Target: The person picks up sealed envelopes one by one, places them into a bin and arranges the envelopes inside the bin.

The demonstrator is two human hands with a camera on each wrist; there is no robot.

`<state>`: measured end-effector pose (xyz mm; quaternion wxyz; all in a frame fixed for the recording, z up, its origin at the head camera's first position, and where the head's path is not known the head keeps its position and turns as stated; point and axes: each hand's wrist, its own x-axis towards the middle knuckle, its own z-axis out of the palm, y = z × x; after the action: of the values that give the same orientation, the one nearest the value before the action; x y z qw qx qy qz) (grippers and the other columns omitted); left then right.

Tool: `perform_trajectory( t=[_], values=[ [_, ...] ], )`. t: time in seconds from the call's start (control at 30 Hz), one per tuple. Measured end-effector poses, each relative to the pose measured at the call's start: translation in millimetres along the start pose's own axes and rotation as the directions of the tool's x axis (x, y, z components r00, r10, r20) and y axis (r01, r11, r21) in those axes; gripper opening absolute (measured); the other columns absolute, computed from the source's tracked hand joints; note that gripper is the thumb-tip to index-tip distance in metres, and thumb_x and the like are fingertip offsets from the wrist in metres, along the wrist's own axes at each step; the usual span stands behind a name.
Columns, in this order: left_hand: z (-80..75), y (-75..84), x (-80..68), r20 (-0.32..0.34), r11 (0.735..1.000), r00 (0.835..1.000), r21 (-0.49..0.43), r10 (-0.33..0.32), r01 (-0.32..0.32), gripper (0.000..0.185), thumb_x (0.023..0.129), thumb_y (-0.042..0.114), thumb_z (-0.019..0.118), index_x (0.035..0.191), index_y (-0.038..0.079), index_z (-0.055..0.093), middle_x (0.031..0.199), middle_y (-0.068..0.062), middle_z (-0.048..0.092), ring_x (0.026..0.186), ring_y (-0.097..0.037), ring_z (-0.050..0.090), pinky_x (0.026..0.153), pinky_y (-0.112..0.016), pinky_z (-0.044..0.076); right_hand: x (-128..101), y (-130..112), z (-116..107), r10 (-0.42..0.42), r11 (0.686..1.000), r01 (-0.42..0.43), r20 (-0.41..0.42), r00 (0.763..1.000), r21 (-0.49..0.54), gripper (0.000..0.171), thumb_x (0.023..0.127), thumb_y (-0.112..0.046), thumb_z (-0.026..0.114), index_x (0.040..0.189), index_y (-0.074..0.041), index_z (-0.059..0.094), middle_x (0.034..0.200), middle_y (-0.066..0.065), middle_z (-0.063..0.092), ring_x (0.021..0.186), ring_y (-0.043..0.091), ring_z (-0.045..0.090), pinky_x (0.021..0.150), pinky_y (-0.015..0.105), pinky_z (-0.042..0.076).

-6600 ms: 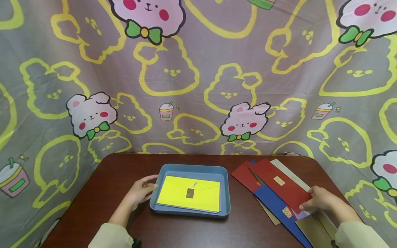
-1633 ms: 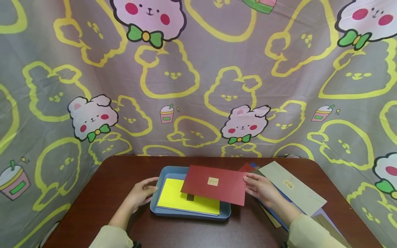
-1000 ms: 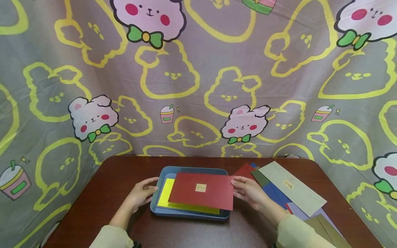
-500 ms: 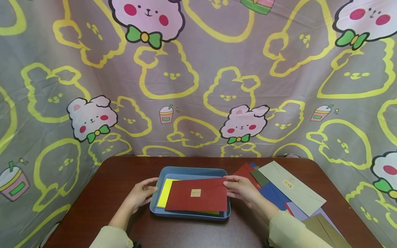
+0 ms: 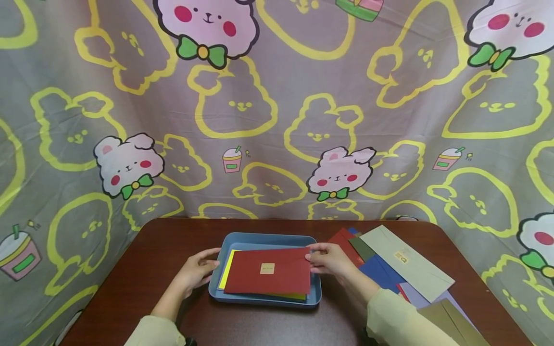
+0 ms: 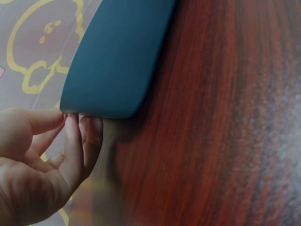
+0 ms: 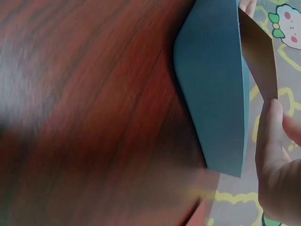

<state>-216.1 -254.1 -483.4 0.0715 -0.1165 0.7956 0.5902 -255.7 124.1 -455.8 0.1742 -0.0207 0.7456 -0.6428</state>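
In the head view, a red envelope (image 5: 285,276) with a small cream label lies over the blue-grey tray (image 5: 264,302), above a yellow envelope (image 5: 297,296) that shows only at its edges. My right hand (image 5: 332,262) pinches the red envelope's upper right corner, thumb on top. The right wrist view has this hand (image 7: 277,162) holding the raised end of the envelope (image 7: 263,61) above the tray rim. At the tray's left end my left hand (image 5: 195,271) grips the rim. In the left wrist view its thumb and fingers meet at the tray's end wall (image 6: 113,70).
Right of the tray, several loose envelopes overlap: a pale grey one (image 5: 407,262), a blue one (image 5: 381,271), a red one (image 5: 344,240), a lilac one (image 5: 415,294) and an olive-brown one (image 5: 452,322). A patterned curtain (image 5: 268,120) hangs behind the brown table (image 5: 173,235).
My right hand has picked the red envelope off the pile at right, carried it left over the tray and lowered it onto the yellow one. My left hand has stayed at the tray.
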Motion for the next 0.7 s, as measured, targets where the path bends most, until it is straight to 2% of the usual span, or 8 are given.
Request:
perform_trajectory(
  t=[0.3, 0.53, 0.7],
  values=[
    [0.2, 0.0, 0.3, 0.004, 1.000, 1.000, -0.015, 0.003, -0.003, 0.044, 0.102, 0.010, 0.064, 0.145, 0.004, 0.055, 0.116, -0.020, 0.069, 0.096, -0.025, 0.068, 0.080, -0.041, 0.059, 1.9, -1.5, -12.2, -0.055, 0.996, 0.062, 0.115, 0.992, -0.063, 0.044, 0.097, -0.001, 0.068, 0.133, 0.020, 0.054, 0.096, 0.023, 0.073, 0.068, 0.016, 0.071, 0.067, 0.033, 0.061],
    [0.3, -0.2, 0.3, 0.003, 1.000, 1.000, -0.009, 0.001, -0.001, 0.044, 0.103, 0.010, 0.063, 0.145, 0.003, 0.055, 0.115, -0.019, 0.070, 0.095, -0.023, 0.068, 0.079, -0.039, 0.059, 0.2, -2.9, -17.6, -0.055, 0.995, 0.065, 0.135, 0.989, -0.070, 0.043, 0.097, -0.002, 0.069, 0.133, 0.018, 0.056, 0.103, 0.027, 0.072, 0.071, 0.018, 0.072, 0.070, 0.034, 0.061],
    [0.4, -0.4, 0.7, 0.001, 1.000, 1.000, -0.005, 0.000, 0.000, 0.044, 0.102, 0.010, 0.064, 0.145, 0.003, 0.055, 0.115, -0.018, 0.069, 0.095, -0.024, 0.067, 0.080, -0.040, 0.059, -2.6, -7.5, -21.5, -0.074, 0.993, 0.085, 0.142, 0.987, -0.077, 0.041, 0.097, -0.002, 0.068, 0.131, 0.018, 0.058, 0.100, 0.025, 0.072, 0.071, 0.018, 0.071, 0.071, 0.035, 0.061]
  ],
)
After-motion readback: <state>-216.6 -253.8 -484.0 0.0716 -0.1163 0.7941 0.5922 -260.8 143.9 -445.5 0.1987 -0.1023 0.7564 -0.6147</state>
